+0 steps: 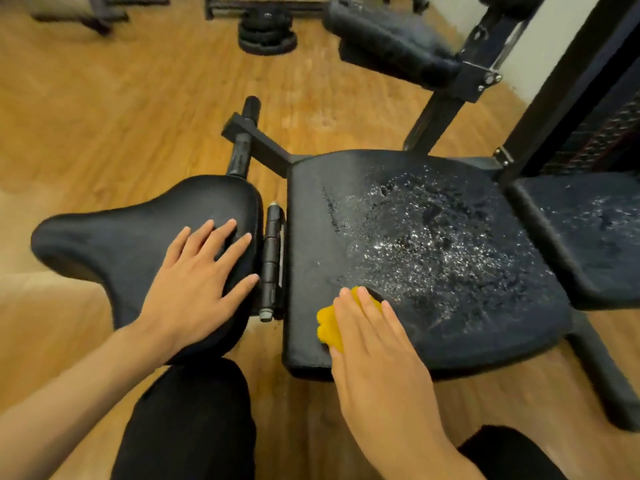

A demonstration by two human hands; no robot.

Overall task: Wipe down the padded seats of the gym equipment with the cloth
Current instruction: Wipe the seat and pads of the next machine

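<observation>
Now the right hand lies flat, fingers straight and close together, pressing the yellow cloth onto the lower left corner of the wide black seat at the centre of the frame; the seat's cracked, white-flecked surface spreads toward the upper right of the hand. Left of it, across a black hinge, the left hand rests palm down with fingers spread on a saddle-shaped pad. A roller pad juts out at upper right, and weight plates lie on the wooden floor at the top.
</observation>
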